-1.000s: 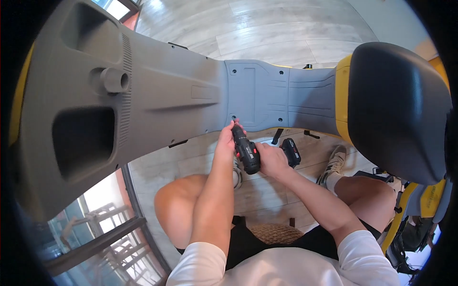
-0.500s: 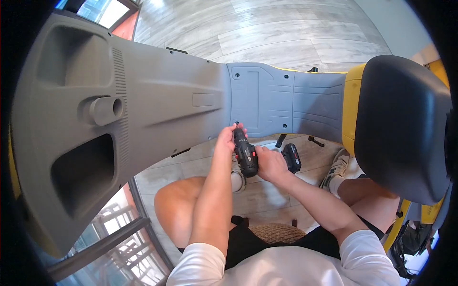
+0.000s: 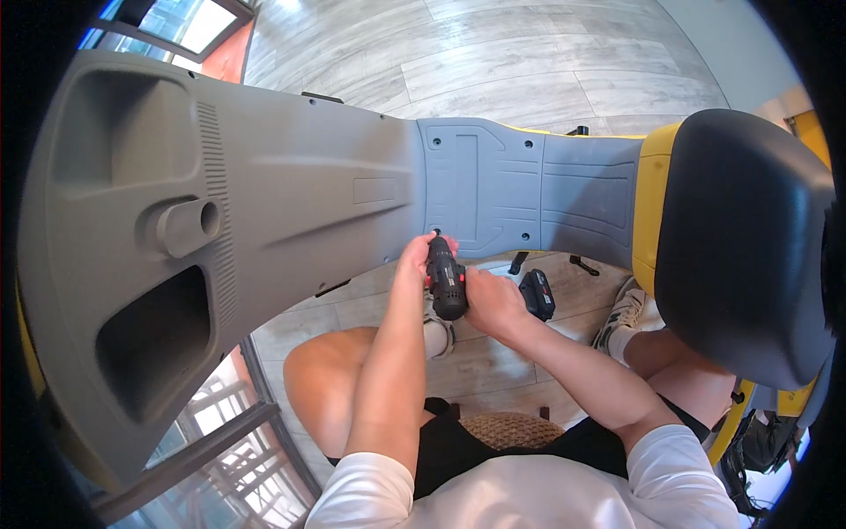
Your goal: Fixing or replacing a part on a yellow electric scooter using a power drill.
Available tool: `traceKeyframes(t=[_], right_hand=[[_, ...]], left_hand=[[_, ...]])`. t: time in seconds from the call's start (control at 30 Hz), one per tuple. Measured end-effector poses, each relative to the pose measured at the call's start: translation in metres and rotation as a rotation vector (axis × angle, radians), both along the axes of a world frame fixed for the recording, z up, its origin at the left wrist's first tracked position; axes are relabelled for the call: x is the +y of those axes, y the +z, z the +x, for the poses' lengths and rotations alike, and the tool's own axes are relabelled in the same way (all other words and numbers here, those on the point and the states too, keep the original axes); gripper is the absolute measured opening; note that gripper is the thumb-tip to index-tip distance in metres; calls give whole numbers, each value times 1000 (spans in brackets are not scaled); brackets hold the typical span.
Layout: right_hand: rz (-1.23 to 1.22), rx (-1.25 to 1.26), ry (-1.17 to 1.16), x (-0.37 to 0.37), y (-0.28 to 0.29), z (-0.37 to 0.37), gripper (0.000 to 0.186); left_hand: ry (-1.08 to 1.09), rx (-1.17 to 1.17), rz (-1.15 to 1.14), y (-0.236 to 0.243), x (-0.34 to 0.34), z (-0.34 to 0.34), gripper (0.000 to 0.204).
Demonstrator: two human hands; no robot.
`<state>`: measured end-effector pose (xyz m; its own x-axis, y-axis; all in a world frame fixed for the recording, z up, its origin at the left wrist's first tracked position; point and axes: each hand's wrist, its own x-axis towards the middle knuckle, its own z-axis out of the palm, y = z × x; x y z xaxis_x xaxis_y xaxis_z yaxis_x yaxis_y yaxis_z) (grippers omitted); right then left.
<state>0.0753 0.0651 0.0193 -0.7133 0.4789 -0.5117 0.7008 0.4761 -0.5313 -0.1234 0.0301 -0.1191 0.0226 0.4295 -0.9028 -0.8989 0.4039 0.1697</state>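
Drill (image 3: 448, 293) sits above the near edge of the blue-grey floor panel (image 3: 502, 189), nose pointing away from you at the near-left recess (image 3: 438, 232). Since half a second ago its rear end has swung a little leftward, so the body lines up straighter with that recess; the nose stays at the same spot. Reads as an alignment tweak, with no shift to another recess. Your right hand (image 3: 495, 304) is wrapped on the grip, battery pack (image 3: 537, 295) jutting out beyond it. Your left hand (image 3: 418, 262) has its fingers closed around the nose, tips beside the recess. They hide the front end: cannot tell whether a bit is seated or a screw is there. Black seat (image 3: 745, 247) lies well off to your right.
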Motion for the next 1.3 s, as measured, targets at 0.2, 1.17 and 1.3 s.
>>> traceKeyframes(t=[0.2,1.17,1.3], right_hand=[[21,50,-38,-4,-3,-5,25],[-198,256,-375,-21,-24,-35,29],[-330,306,-500,-26,-15,-40,30]], left_hand=[[-104,107,-28,17,-1,8,37],[-1706,1282,-269,201,36,59,69],[-1718,1215,-345,210,38,54,70]])
